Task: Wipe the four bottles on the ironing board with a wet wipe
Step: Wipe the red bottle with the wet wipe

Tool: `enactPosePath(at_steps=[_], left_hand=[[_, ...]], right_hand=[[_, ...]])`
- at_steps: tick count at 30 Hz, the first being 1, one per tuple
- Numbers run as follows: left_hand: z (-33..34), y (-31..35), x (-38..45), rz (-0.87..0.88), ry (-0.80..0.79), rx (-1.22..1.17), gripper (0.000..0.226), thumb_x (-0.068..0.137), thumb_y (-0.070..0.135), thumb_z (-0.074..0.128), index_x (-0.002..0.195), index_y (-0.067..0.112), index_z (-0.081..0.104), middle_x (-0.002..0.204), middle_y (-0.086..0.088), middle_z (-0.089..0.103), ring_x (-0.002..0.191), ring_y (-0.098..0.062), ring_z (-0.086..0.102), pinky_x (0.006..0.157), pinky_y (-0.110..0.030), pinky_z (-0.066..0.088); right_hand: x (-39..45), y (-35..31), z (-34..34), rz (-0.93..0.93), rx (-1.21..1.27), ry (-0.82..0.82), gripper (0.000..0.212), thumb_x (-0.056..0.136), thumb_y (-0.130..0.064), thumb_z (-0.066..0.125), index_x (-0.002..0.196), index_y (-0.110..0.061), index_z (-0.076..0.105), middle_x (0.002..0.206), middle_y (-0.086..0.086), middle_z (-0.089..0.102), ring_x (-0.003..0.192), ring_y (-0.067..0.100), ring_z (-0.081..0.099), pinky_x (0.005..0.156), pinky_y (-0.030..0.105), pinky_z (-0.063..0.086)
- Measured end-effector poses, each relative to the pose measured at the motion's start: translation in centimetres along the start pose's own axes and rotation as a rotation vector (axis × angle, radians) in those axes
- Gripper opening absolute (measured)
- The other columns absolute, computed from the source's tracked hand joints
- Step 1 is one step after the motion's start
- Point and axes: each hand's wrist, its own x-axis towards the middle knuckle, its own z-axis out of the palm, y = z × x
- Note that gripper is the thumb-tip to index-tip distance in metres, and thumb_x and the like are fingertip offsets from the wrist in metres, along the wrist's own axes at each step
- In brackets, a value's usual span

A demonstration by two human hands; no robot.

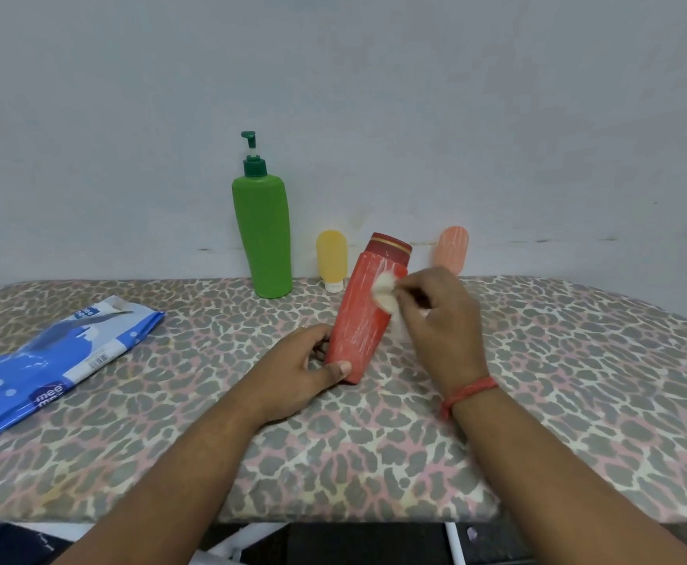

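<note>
My left hand (pixel 297 373) grips the base of a red bottle (pixel 360 320) with a dark red cap, tilted to the right above the ironing board (pixel 578 381). My right hand (pixel 439 320) pinches a white wet wipe (pixel 386 293) against the bottle's upper right side. Behind, by the wall, stand a tall green pump bottle (pixel 263 234), a small yellow tube (pixel 332 258) standing on its white cap, and a small peach tube (pixel 452 248), partly hidden by my right hand.
A blue and white pack of wet wipes (pixel 60 356) lies at the left of the leopard-print board. A grey wall rises just behind the bottles. The board's front edge runs below my forearms, with dark floor and white frame parts beneath.
</note>
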Motion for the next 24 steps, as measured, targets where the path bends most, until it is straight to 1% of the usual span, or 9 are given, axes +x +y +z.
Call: enactPosePath(at_steps=[2, 3, 7, 9, 13, 15, 20, 21, 24], left_hand=[[0.0, 0.1, 0.0, 0.015, -0.029, 0.011, 0.046, 0.090, 0.046, 0.066, 0.132, 0.036, 0.051, 0.125, 0.009, 0.060, 0.112, -0.006, 0.057, 0.099, -0.031, 0.048], [0.0, 0.1, 0.0, 0.017, -0.033, 0.010, 0.045, 0.090, 0.046, 0.066, 0.131, 0.037, 0.051, 0.125, 0.009, 0.060, 0.112, -0.005, 0.057, 0.098, -0.030, 0.048], [-0.1, 0.0, -0.1, -0.008, 0.002, -0.052, 0.038, 0.090, 0.040, 0.068, 0.124, 0.039, 0.052, 0.119, 0.014, 0.062, 0.108, -0.001, 0.058, 0.092, -0.023, 0.046], [-0.2, -0.1, 0.0, -0.015, 0.014, -0.058, 0.035, 0.090, 0.039, 0.068, 0.121, 0.040, 0.052, 0.118, 0.015, 0.062, 0.107, 0.000, 0.058, 0.090, -0.022, 0.046], [-0.1, -0.3, 0.0, 0.006, -0.038, -0.030, 0.042, 0.090, 0.047, 0.066, 0.128, 0.040, 0.051, 0.125, 0.010, 0.061, 0.112, -0.005, 0.058, 0.097, -0.029, 0.048], [-0.1, -0.3, 0.0, 0.012, -0.045, -0.013, 0.044, 0.089, 0.050, 0.065, 0.129, 0.040, 0.051, 0.126, 0.010, 0.060, 0.113, -0.006, 0.057, 0.098, -0.030, 0.048], [-0.2, -0.1, 0.0, -0.015, 0.003, -0.081, 0.032, 0.091, 0.039, 0.067, 0.119, 0.041, 0.053, 0.119, 0.013, 0.063, 0.107, -0.002, 0.059, 0.092, -0.022, 0.047], [-0.2, -0.1, 0.0, -0.020, 0.004, -0.084, 0.031, 0.091, 0.038, 0.068, 0.119, 0.040, 0.054, 0.118, 0.014, 0.063, 0.106, -0.002, 0.059, 0.092, -0.023, 0.047], [-0.2, -0.1, 0.0, -0.037, -0.022, -0.087, 0.033, 0.091, 0.039, 0.068, 0.121, 0.038, 0.055, 0.118, 0.013, 0.063, 0.107, -0.004, 0.059, 0.094, -0.025, 0.048]], right_hand=[[0.9, 0.3, -0.4, 0.085, 0.017, 0.168, 0.007, 0.091, -0.008, 0.068, 0.092, -0.016, 0.068, 0.090, -0.008, 0.060, 0.082, -0.003, 0.055, 0.074, 0.013, 0.048], [1.0, 0.4, -0.4, 0.078, 0.016, 0.177, 0.008, 0.091, -0.008, 0.067, 0.093, -0.015, 0.069, 0.091, -0.008, 0.061, 0.082, -0.003, 0.055, 0.074, 0.012, 0.048], [-0.7, -0.3, 0.2, -0.131, -0.012, -0.167, 0.003, 0.089, -0.008, 0.069, 0.089, -0.011, 0.071, 0.091, -0.003, 0.062, 0.081, 0.008, 0.057, 0.073, 0.026, 0.052], [-1.0, -0.4, 0.3, -0.160, -0.023, -0.247, 0.003, 0.088, -0.008, 0.069, 0.088, -0.010, 0.071, 0.091, -0.002, 0.062, 0.080, 0.009, 0.057, 0.072, 0.029, 0.053], [0.6, -0.1, 0.1, 0.012, 0.006, 0.073, 0.006, 0.090, -0.008, 0.067, 0.093, -0.013, 0.071, 0.093, -0.004, 0.062, 0.083, 0.004, 0.057, 0.076, 0.022, 0.052], [0.9, -0.1, 0.1, 0.020, 0.013, 0.104, 0.008, 0.091, -0.008, 0.066, 0.096, -0.012, 0.071, 0.096, -0.003, 0.062, 0.085, 0.005, 0.058, 0.078, 0.020, 0.051], [-1.3, -0.3, 0.3, -0.147, -0.026, -0.331, 0.006, 0.088, -0.011, 0.070, 0.093, -0.012, 0.073, 0.095, -0.004, 0.063, 0.083, 0.007, 0.056, 0.076, 0.023, 0.050], [-1.3, -0.3, 0.3, -0.143, -0.022, -0.309, 0.006, 0.088, -0.011, 0.070, 0.092, -0.012, 0.073, 0.094, -0.004, 0.063, 0.083, 0.007, 0.057, 0.075, 0.024, 0.051], [-0.2, -0.4, 0.6, -0.014, -0.023, -0.062, 0.004, 0.089, -0.009, 0.068, 0.091, -0.011, 0.070, 0.093, -0.003, 0.061, 0.081, 0.008, 0.057, 0.074, 0.024, 0.052]])
